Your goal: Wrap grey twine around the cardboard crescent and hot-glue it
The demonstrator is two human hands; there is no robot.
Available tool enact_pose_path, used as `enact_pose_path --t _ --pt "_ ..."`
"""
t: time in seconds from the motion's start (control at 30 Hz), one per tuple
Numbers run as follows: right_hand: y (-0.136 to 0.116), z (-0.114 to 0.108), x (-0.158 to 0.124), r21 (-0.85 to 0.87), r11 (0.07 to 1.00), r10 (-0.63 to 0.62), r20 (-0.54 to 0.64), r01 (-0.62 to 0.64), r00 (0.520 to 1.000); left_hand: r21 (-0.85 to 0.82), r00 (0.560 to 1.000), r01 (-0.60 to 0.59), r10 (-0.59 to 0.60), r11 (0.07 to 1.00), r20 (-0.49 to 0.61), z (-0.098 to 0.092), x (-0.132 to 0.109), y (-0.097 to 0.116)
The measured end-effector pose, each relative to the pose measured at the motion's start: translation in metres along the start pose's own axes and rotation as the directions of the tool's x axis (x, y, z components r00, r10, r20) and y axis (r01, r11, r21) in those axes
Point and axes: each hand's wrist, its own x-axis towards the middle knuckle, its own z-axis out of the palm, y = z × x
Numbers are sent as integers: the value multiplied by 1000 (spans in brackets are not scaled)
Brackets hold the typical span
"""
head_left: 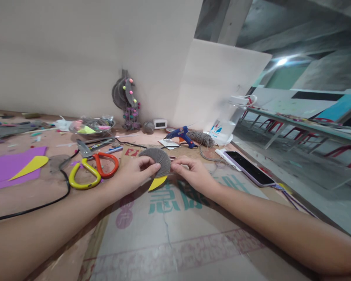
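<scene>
A yellow crescent-shaped piece (pixel 158 182), mostly wrapped in grey yarn (pixel 160 158), is held above a printed cardboard sheet (pixel 175 242). My left hand (pixel 144 169) pinches the wrapped part between thumb and fingers, from the left. Only the lower tip of the piece shows bare yellow. Close to the right edge of the wrapping, the thumb and fingertips of my right hand (pixel 187 168) are pressed together. What they hold is too small to make out. Behind the hands lies a ball of grey yarn (pixel 203 138), with loose strand trailing on the table.
Scissors with yellow and red handles (pixel 89 173) lie left of my left hand, beside purple sheets (pixel 6 168) and a black cable (pixel 67 187). A blue glue gun (pixel 183 136) stands behind. At the right is a phone (pixel 248 168); a decorated grey crescent (pixel 123 93) stands at the wall.
</scene>
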Motion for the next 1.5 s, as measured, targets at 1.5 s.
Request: enact_pose_path --t 1.5 --pt "0 -4 1 23 1000 12 -98 -10 995 -28 1000 5 -5 1000 -16 0 -1 2"
